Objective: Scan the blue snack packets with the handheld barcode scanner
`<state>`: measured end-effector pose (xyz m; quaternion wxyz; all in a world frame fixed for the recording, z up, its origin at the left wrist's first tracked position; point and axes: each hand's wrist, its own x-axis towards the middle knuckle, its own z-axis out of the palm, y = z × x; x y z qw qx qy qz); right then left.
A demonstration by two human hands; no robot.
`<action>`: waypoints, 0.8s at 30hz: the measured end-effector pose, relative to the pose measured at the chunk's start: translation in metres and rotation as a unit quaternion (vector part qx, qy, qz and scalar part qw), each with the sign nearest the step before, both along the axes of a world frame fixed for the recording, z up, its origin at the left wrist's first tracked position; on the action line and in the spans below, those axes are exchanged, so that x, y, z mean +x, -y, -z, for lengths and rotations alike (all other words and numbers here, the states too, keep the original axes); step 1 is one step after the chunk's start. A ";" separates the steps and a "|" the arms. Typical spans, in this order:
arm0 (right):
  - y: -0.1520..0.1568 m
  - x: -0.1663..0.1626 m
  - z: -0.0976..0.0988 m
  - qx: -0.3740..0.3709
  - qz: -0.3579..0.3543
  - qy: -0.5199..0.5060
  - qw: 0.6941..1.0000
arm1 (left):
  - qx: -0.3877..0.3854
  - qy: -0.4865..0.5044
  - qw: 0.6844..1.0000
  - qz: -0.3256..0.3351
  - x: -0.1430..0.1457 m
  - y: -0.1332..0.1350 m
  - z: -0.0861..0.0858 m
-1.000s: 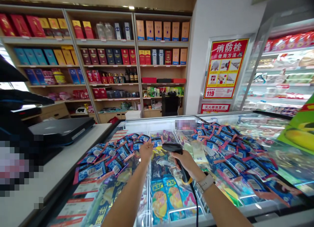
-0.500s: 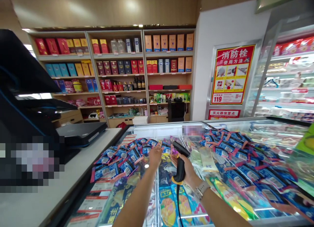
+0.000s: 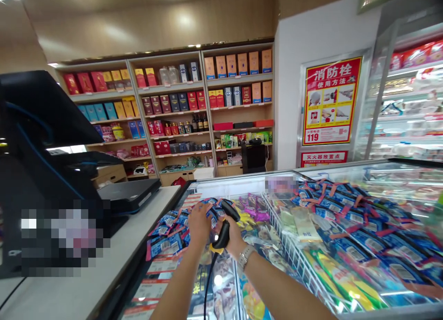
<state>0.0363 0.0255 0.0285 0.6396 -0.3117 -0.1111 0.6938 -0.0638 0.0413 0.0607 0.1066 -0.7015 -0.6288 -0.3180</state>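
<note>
My right hand (image 3: pixel 234 231) grips a black barcode scanner (image 3: pixel 222 235) with yellow trim by its handle, and its cord hangs down toward me. A watch with a light strap is on that wrist. My left hand (image 3: pixel 200 222) reaches over the left heap of blue-and-pink snack packets (image 3: pixel 170 227), fingers bent and somewhat apart, fingertips partly hidden. One blue packet (image 3: pixel 214 211) shows between my left hand and the scanner's head. The packets lie on the glass top of a chest freezer (image 3: pixel 221 184).
A second heap of blue packets (image 3: pixel 356 218) covers the right side. Under the glass are white wire baskets (image 3: pixel 287 237) with bagged goods. At left stand a counter (image 3: pixel 69 287), a flat black device (image 3: pixel 131 193) and a black screen (image 3: pixel 48 107). Shelves of boxes (image 3: pixel 173 107) line the back.
Both hands have moved left in the view, with the scanner, toward the left heap of packets. My left hand has gone from a pinched shape to looser fingers. The view has shifted slightly.
</note>
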 end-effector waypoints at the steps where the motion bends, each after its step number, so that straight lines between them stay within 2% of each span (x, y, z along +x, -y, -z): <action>1: 0.001 0.006 -0.002 0.010 0.008 0.017 1.000 | 0.011 0.002 1.000 0.011 0.007 0.000 -0.001; 5: 0.015 0.062 -0.013 0.035 0.099 0.031 0.994 | 0.003 0.023 0.991 0.132 0.055 -0.009 -0.001; 9: 0.054 0.160 -0.019 0.046 0.209 -0.001 0.977 | -0.062 0.019 0.962 0.266 0.137 -0.011 0.004; 11: 0.083 0.215 -0.018 0.032 0.293 0.011 0.956 | -0.098 0.023 0.937 0.334 0.185 -0.001 0.009; 14: 0.128 0.288 -0.015 0.022 0.412 0.065 0.909 | -0.135 0.025 0.881 0.453 0.256 0.027 0.019; 17: 0.161 0.338 -0.005 -0.019 0.487 0.122 0.865 | -0.148 0.002 0.829 0.539 0.313 0.055 0.032; 20: 0.170 0.363 0.010 -0.060 0.488 0.124 0.862 | -0.142 -0.043 0.816 0.558 0.350 0.065 0.044; 24: 0.145 0.373 0.019 -0.039 0.466 0.079 0.880 | -0.142 -0.072 0.858 0.489 0.370 0.052 0.051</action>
